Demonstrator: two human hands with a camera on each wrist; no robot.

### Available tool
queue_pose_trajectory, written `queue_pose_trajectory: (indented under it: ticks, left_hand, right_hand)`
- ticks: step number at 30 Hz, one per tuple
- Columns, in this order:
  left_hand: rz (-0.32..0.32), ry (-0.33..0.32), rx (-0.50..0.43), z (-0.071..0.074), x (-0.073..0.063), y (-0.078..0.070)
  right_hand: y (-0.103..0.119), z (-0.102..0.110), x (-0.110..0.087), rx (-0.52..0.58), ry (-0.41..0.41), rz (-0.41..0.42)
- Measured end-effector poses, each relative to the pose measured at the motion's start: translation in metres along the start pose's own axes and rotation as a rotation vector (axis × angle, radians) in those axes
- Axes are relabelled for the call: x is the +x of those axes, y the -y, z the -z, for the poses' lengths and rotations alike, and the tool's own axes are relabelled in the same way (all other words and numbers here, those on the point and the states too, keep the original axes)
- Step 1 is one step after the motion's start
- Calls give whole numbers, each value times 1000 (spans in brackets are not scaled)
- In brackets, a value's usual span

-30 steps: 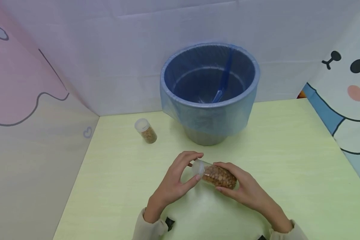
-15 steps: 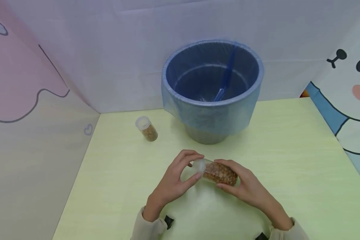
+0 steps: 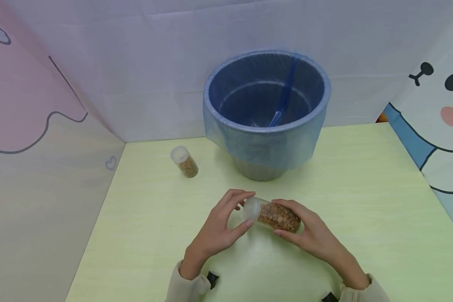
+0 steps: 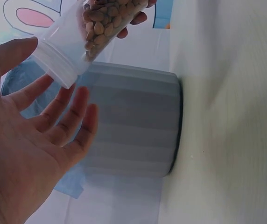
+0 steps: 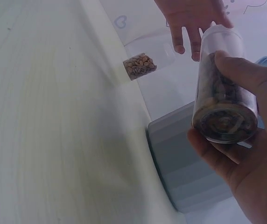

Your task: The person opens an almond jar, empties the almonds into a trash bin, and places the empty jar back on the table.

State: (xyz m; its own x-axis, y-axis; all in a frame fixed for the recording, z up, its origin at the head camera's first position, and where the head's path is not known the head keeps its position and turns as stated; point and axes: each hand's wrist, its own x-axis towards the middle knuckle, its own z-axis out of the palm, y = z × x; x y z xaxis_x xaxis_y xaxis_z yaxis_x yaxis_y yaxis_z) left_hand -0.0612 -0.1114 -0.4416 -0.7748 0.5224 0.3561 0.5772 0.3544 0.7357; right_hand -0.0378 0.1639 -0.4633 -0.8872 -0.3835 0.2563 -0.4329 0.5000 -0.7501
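Note:
My right hand (image 3: pixel 305 230) grips a clear plastic jar (image 3: pixel 277 216) of brown nuts or seeds round its body. The jar is tilted, its whitish translucent lid (image 3: pixel 251 208) toward my left hand (image 3: pixel 220 228). The left thumb and fingers are spread around the lid, close to its rim; whether they touch it is hard to tell. In the left wrist view, the left fingers (image 4: pixel 61 114) look loosely bent beside the lid. The right wrist view shows the jar's round base (image 5: pixel 224 122) between the right thumb and fingers.
A second, similar jar (image 3: pixel 185 162) with contents stands at the back left of the table (image 3: pixel 143 235). Behind the hands is a large grey bucket (image 3: pixel 258 170) lined with a blue plastic bag (image 3: pixel 272 147). Printed cloth walls (image 3: pixel 166 71) enclose the table.
The held jar has shifted slightly right and away from the left hand. The left thumb and fingers have loosened a little around the lid. The standing jar and bucket keep their places.

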Motion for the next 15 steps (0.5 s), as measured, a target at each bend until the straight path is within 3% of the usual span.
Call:
queue_pose_trajectory:
  ticks: [8,15]
  left_hand:
    - [-7,0,-40,-1,1,-2]
    - [-24,1,-62,-2,1,-5]
  right_hand:
    - [1,0,-1,29,40,-8]
    - [2,-4,2,14,52,51]
